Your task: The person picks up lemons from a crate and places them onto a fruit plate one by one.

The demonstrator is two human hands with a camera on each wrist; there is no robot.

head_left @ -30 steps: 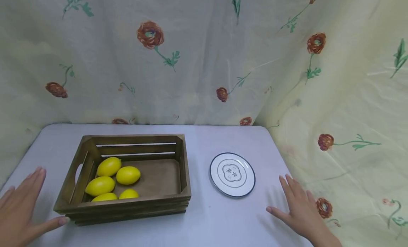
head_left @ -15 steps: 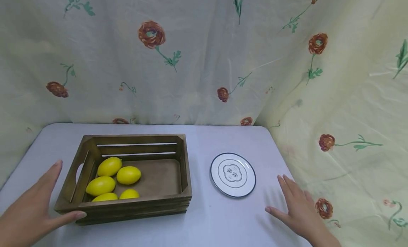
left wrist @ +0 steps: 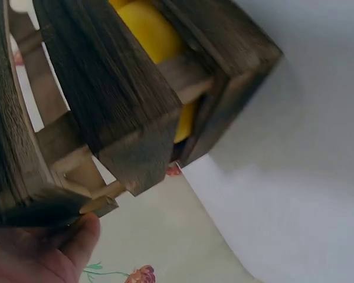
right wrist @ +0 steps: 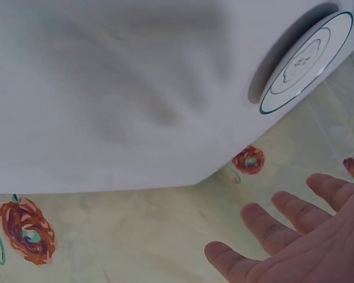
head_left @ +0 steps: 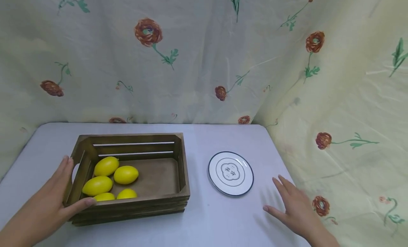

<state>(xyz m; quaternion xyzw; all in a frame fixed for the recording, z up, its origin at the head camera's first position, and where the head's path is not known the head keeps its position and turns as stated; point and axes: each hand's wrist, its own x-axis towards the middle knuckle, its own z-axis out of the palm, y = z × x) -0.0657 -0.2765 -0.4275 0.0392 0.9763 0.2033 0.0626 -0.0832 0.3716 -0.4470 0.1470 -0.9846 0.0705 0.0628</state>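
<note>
A brown slatted wooden crate [head_left: 134, 208] stands on the left of the table, with several yellow lemons [head_left: 126, 175] gathered in its left half. My left hand [head_left: 44, 208] is at the crate's front left corner, fingers fairly straight along the left end and the thumb overlapping the front wall. In the left wrist view, that hand [left wrist: 41, 256] is right at the crate's edge [left wrist: 100, 71], partly cut off by the frame. My right hand [head_left: 298, 211] hovers over the table's right side, fingers spread, holding nothing. Nearest to it lies a white plate [head_left: 245, 183] with a dark rim.
The white-covered table [head_left: 204, 225] ends at the back and right against a pale curtain [head_left: 191, 62] printed with red flowers. The plate lies to the right of the crate, with a strip of tabletop between them.
My left hand has moved right and slightly up, from beside the crate to its front left corner. The right hand has stayed almost still; crate, lemons and plate keep their places.
</note>
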